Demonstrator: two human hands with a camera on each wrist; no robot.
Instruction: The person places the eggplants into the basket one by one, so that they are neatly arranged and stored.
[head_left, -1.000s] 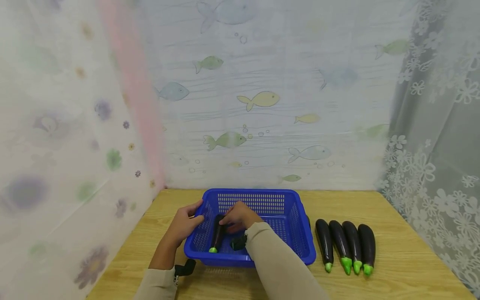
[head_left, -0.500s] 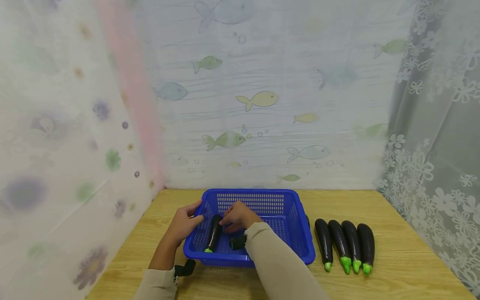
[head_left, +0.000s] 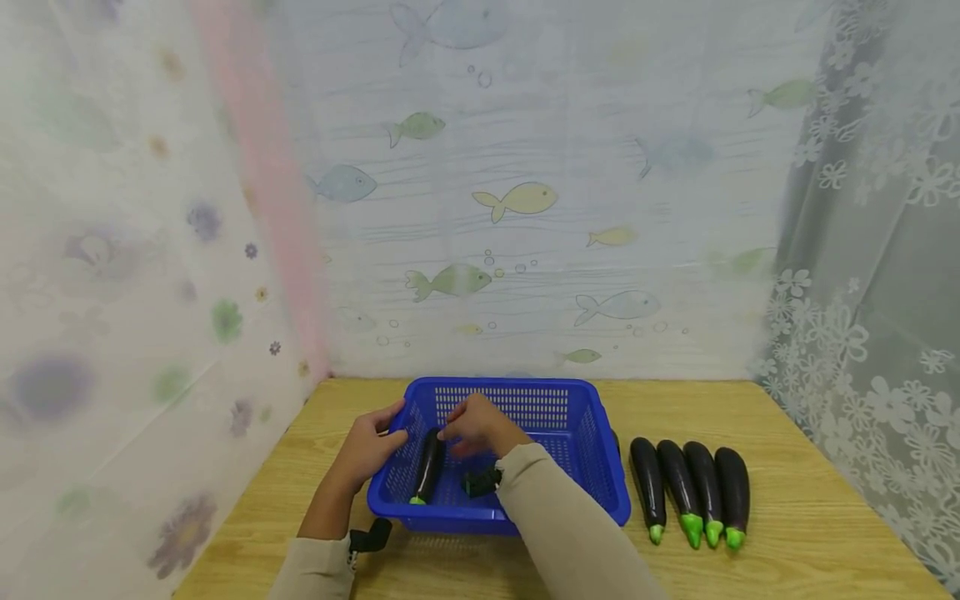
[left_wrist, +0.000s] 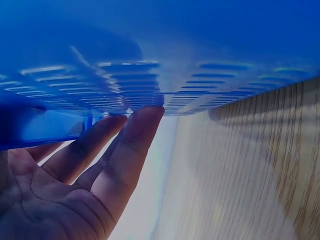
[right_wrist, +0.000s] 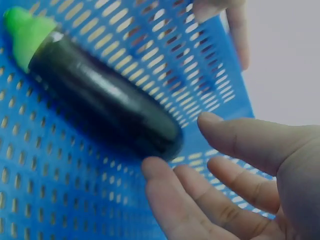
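A dark eggplant [head_left: 429, 468] with a green cap lies lengthwise along the left side inside the blue slotted basket [head_left: 502, 382]. My right hand [head_left: 482, 427] hovers just right of its rounded end. In the right wrist view the thumb and fingers [right_wrist: 235, 140] are spread apart, with a gap between them and the eggplant [right_wrist: 105, 95]. My left hand [head_left: 369, 450] grips the basket's left rim, thumb over the inside. From the left wrist view, its fingertips [left_wrist: 145, 120] press against the outer slotted wall.
To the right of the basket, several more eggplants [head_left: 692, 492] lie side by side on the wooden table [head_left: 810, 500], green caps toward the front. A fish-patterned curtain [head_left: 517, 325] hangs behind. Flowered curtains stand at both sides.
The eggplant in the basket has shifted left and been let go. My right hand has lifted slightly away from it, fingers opening. My left hand stays on the rim.
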